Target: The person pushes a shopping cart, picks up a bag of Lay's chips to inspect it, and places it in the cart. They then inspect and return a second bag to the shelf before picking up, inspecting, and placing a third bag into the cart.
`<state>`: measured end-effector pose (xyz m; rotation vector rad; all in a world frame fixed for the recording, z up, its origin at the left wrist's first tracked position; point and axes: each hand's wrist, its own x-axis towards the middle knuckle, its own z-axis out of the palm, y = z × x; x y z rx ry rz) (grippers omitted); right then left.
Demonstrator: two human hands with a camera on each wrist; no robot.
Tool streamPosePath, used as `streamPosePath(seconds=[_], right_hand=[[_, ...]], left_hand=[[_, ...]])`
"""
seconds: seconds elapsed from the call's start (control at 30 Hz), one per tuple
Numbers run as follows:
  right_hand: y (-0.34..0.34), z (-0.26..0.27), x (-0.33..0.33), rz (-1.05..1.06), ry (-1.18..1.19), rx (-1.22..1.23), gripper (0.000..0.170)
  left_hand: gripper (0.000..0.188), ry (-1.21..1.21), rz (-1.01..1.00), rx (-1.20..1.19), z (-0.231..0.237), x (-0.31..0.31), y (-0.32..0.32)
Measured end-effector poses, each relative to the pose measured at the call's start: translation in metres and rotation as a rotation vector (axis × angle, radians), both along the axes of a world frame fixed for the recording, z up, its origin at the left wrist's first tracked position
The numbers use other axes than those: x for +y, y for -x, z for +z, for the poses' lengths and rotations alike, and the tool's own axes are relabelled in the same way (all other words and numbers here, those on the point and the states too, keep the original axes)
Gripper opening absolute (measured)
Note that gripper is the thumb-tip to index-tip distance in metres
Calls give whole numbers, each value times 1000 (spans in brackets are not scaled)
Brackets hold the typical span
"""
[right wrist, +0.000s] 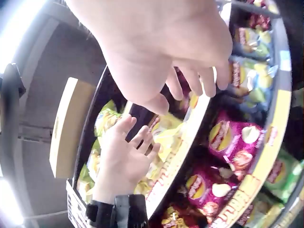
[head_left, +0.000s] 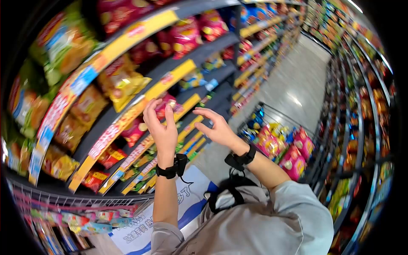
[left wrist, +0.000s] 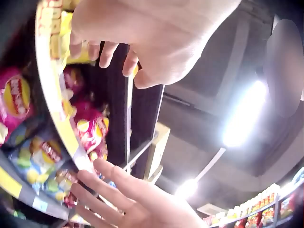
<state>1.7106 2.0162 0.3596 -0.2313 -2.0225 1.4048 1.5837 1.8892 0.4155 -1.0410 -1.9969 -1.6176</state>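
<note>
In the head view my left hand is raised in front of the snack shelves, fingers upward and loosely bent, holding nothing. My right hand is to its right, fingers reaching toward the left one, with a gap between them. Behind the hands, pink chip bags and yellow bags sit on the shelves. The left wrist view has my left hand at the top and the right hand below. From the right wrist, both palms appear: the right above, the left lower.
A wire cart holding pink and yellow bags stands in the aisle to the right. More stocked shelves line the far right. A basket with packets is at the lower left, beside a white and blue printed sign.
</note>
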Motion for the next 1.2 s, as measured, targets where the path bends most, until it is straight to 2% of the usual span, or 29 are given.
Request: streamPosePath(seconds=[0.03, 0.1, 0.13, 0.17, 0.27, 0.3, 0.37, 0.4, 0.43, 0.57, 0.6, 0.7, 0.8, 0.83, 0.87, 0.9, 0.97, 1.0, 1.03, 1.1, 1.13, 1.17, 1.2], right_hand=[[-20, -8, 13, -42, -62, -74, 38], [-49, -53, 52, -145, -192, -84, 35], [-67, -67, 67, -222, -275, -70, 35], [-90, -81, 79, -269, -196, -190, 36], [-153, -139, 128, -335, -190, -275, 36], [-180, -146, 142, -369, -174, -277, 36], [-231, -161, 163, -460, -132, -423, 38], [-256, -169, 182, -450, 20, -494, 41], [-282, -180, 193, -594, -28, -421, 44], [-395, -212, 248, -761, 398, -615, 50], [-423, -244, 260, -837, 292, -682, 51], [-491, -277, 267, -916, 527, -491, 49], [-546, -331, 252, -1090, 629, -529, 55], [-554, -325, 245, -1135, 675, -514, 57], [-564, -316, 233, -1127, 904, -472, 62], [-576, -335, 224, -1140, 926, -482, 62], [-596, -389, 201, -1221, 963, -531, 62], [-596, -372, 196, -1191, 1084, -384, 59], [-598, -359, 193, -1175, 1154, -519, 74], [-593, -332, 190, -1135, 1143, -397, 79], [-593, -340, 191, -1165, 1041, -644, 77], [-597, -385, 183, -1105, 1084, -423, 72], [-594, -401, 181, -1152, 1067, -467, 69]], left_hand=[[27, 24, -34, 56, -18, 13, -9], [27, 90, -184, -61, -55, 41, -23], [28, 174, -204, -83, -58, 54, -37], [29, 236, -293, -245, -59, 64, -56], [32, 336, -389, -27, -108, 109, -78], [32, 398, -411, -60, -113, 124, -95], [32, 505, -518, -282, -127, 162, -127], [33, 522, -549, -234, -146, 182, -139], [34, 584, -598, -234, -148, 202, -159], [37, 729, -835, -261, -183, 278, -238], [38, 774, -884, -273, -194, 295, -258], [42, 891, -1037, -288, -230, 331, -311], [45, 994, -1162, -341, -291, 346, -348], [47, 1075, -1181, -380, -310, 349, -357], [50, 1149, -1197, -417, -329, 349, -366], [50, 1171, -1212, -426, -332, 349, -379], [55, 1336, -1182, -588, -332, 347, -401], [58, 1411, -1196, -498, -348, 347, -407], [62, 1362, -1192, -467, -369, 340, -412], [67, 1428, -1193, -439, -384, 337, -425], [67, 1439, -1199, -444, -396, 334, -429], [69, 1515, -1208, -354, -407, 333, -432], [71, 1584, -1215, -261, -415, 334, -436]])
